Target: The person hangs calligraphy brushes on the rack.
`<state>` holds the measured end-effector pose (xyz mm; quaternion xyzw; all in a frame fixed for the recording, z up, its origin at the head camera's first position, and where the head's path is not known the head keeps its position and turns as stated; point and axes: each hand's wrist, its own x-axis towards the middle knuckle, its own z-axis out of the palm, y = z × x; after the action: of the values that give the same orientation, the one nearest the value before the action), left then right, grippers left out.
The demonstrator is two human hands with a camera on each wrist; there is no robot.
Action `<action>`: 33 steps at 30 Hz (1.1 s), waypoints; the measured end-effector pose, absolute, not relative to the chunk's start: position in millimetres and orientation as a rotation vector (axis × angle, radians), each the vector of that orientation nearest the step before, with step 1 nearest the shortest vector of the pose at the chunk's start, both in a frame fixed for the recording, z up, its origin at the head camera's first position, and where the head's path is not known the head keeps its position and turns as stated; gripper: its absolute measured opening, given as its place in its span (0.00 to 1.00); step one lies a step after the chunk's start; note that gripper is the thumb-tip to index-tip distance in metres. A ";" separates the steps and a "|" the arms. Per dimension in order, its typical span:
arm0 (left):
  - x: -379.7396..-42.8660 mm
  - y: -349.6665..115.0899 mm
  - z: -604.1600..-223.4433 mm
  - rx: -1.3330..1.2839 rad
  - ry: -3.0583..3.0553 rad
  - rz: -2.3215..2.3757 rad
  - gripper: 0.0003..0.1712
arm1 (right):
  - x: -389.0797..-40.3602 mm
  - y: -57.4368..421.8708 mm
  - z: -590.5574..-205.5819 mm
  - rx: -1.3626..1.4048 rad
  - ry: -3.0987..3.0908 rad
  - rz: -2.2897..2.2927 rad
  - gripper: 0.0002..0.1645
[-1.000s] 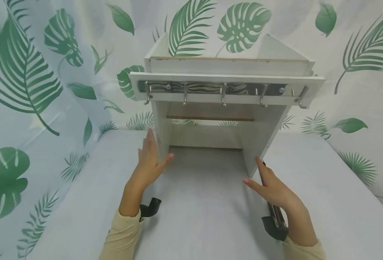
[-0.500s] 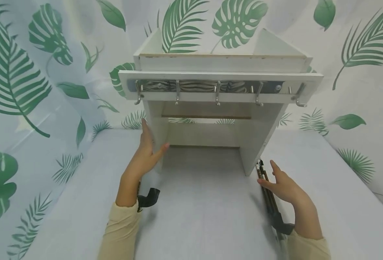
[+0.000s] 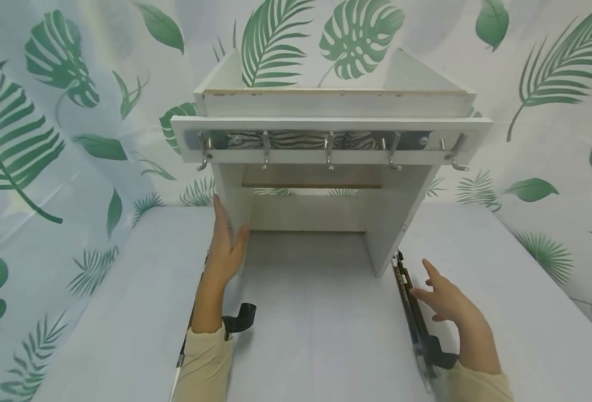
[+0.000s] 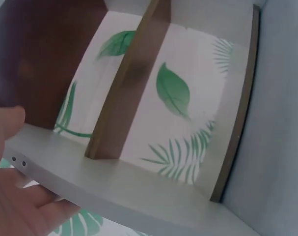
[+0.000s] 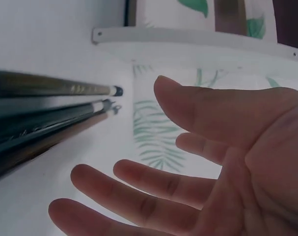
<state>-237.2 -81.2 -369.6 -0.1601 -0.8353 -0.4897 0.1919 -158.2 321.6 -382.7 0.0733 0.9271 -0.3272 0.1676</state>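
Only the left wrist view shows two dots [image 4: 19, 161] near the left hand [image 3: 223, 254], whose thumb and fingers are spread around one side of the shelf [image 3: 296, 105]. The shelf stands toward the far edge of the table [image 3: 306, 340], with five hooks [image 3: 329, 152]. The right wrist view shows three sticks [image 5: 50, 84] near the right hand [image 3: 448, 301]. That hand is spread, holding nothing, farther from the shelf than a second ago.

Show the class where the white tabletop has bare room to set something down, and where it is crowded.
Bare: the tabletop between the forearms, continuing between the side panels of the shelf unit; also the stretch from the right hand to the patterned backdrop. Crowded: beside the right panel, where slim sticks lie near that hand; another runs along the left forearm.
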 end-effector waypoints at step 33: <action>-236.1 -81.4 -377.4 -0.330 -2.272 -1.094 0.35 | -173.9 319.5 -407.5 0.360 2.697 -0.823 0.42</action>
<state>-236.1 -81.4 -377.4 -0.1240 -0.8536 -0.4111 0.2949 -173.9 319.5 -407.5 0.1251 0.9382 -0.2862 0.1491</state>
